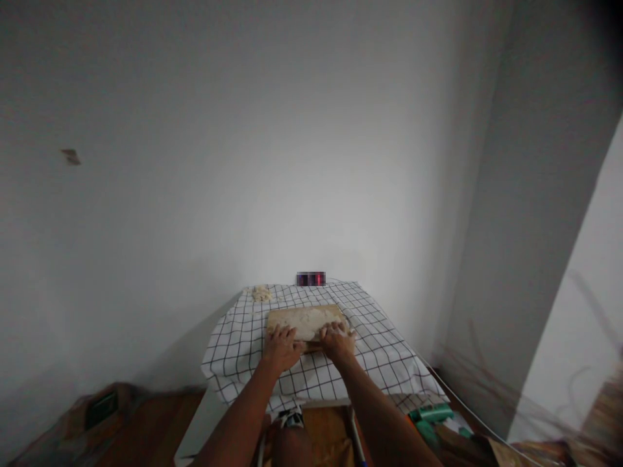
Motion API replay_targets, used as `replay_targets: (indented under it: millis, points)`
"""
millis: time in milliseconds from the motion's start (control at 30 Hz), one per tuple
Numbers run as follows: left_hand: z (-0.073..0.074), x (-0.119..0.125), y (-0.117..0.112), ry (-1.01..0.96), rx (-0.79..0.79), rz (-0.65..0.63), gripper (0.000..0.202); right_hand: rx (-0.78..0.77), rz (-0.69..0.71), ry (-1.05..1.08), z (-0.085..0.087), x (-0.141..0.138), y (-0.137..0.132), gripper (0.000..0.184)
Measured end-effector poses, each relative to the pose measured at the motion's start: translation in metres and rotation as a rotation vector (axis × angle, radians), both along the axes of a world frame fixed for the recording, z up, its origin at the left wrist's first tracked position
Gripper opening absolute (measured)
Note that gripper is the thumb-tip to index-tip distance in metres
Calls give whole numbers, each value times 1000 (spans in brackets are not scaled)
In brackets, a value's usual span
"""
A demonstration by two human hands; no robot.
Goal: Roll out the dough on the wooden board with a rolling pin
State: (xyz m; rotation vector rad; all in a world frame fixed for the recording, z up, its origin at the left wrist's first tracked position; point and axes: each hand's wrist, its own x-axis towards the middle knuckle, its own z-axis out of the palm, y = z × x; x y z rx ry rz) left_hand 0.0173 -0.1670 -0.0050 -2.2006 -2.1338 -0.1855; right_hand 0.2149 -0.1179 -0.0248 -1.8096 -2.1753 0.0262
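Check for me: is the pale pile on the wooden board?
No, the pale pile lies on the checked cloth near its far left corner, apart from the wooden board.

- Left forearm (246,408) and right forearm (372,405), lower centre: bare, tapering toward the wrists.
- Left hand (282,348), right hand (337,339): bare.
- Knee (292,447), bottom centre: rounded; black-and-white patterned piece (291,417) just above it in frame (footwear or cloth, too blurred to tell).
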Motion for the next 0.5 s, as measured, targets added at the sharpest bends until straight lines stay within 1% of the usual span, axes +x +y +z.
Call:
replay_targets:
  millis: [133,300,400,500]
  points:
    - [-7,-1,7,-17,64,1,55,25,-7,19,-5,-2,8,51]
    - [-14,-5,23,-27,75,1,59,51,-70,86,-1,-10,26,50]
    - [-12,-9,41,-44,70,3,58,32,-91,101,0,-13,39,49]
    - [-6,-13,64,-60,54,-10,57,32,-96,85,0,-12,52,50]
